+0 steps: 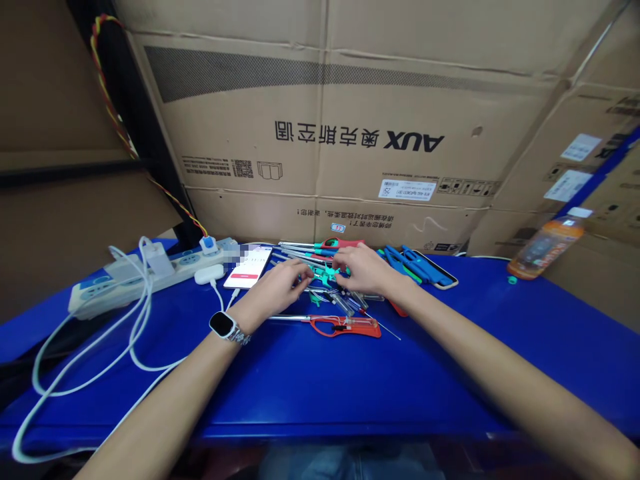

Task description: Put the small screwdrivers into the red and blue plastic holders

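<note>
Both my hands reach into a pile of long-nosed lighters [320, 260] lying on a blue table [350, 380]. My left hand [277, 288], with a watch on its wrist, has its fingers curled around a teal lighter [324, 275]. My right hand [364, 269] pinches the same teal lighter from the other side. A red lighter [345, 325] lies alone in front of the pile, nearer to me. Several blue lighters [417, 265] lie to the right of my right hand.
A phone [249, 267] with a lit screen lies left of the pile, beside a white power strip [145, 273] with chargers and white cables [90, 373]. An orange bottle [547, 245] lies at the right. Large cardboard boxes [350, 133] stand behind the table.
</note>
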The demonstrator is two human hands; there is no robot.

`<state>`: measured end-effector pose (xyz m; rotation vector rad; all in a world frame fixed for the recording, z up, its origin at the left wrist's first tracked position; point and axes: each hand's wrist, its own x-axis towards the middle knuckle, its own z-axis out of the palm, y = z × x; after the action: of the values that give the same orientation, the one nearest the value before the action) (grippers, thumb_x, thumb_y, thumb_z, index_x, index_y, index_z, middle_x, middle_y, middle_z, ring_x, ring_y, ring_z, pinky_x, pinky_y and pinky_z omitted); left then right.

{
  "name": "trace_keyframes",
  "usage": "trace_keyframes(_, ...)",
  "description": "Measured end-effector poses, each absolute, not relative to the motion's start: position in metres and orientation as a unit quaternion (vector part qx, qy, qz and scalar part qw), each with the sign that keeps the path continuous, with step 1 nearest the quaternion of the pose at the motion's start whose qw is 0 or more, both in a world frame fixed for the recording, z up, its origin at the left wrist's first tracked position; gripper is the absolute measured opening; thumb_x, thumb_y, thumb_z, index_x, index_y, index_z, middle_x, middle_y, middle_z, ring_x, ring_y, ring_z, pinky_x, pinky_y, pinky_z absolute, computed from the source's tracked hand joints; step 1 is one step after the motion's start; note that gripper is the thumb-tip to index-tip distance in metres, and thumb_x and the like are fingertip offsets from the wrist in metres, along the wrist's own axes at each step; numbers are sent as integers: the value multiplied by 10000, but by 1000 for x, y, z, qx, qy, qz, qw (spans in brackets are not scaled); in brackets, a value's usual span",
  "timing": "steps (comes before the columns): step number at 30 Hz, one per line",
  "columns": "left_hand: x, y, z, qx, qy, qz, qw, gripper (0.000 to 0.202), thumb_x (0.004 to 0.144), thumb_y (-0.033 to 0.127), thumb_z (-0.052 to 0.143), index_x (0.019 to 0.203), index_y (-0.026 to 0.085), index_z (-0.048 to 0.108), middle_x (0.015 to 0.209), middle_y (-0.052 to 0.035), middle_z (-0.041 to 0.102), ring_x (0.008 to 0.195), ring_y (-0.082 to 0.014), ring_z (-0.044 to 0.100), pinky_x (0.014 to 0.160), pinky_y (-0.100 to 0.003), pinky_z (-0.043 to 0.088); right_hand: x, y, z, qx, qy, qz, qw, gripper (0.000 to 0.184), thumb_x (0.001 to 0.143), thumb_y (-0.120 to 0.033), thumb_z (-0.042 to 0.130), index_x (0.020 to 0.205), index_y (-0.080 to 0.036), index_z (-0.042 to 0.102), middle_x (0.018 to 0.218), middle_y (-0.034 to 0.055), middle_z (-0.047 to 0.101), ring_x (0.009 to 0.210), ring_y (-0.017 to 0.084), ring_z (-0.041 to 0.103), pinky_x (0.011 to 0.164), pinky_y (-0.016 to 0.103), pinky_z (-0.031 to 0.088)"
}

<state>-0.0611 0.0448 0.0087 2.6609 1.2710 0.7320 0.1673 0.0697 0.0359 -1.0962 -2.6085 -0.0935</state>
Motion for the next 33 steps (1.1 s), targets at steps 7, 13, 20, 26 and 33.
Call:
trace_keyframes(7,-51,33,15,889,299,341,61,313,947,171,516,1251,235,549,1278,-85,543,1214,-223,516,1036,-422,437,166,35,26,-386,-854,180,297,79,810,-227,582,849,-170,622,788,21,642,722,148,570,714,290,431)
trace_keyframes(13,-45,24,21,912,239,321,95,187,965,268,560,1105,194,659,1007,-60,689,939,-183,635,851,-333,511,178,21,15,-367,-771,409,322,182,844,-337,596,827,-157,622,700,-12,589,628,117,527,630,260,428)
trace_keyframes(20,-43,22,22,911,244,310,122,239,988,265,514,1146,203,682,981,-63,692,892,-175,636,806,-309,497,179,11,12,-373,-777,357,359,252,863,-400,606,857,-151,647,733,9,626,647,123,526,624,250,403)
trace_keyframes(26,-44,21,23,913,255,277,159,233,973,300,539,1101,201,707,983,-63,713,866,-178,655,805,-306,503,172,7,5,-405,-760,359,359,291,903,-399,543,754,-158,610,671,3,610,591,115,518,578,240,393)
trace_keyframes(33,-51,22,22,929,265,216,144,202,954,264,560,1004,202,745,888,-53,651,767,-162,614,722,-281,478,177,-3,0,-406,-839,194,307,257,921,-301,527,740,-159,641,653,-2,595,597,113,506,619,252,388)
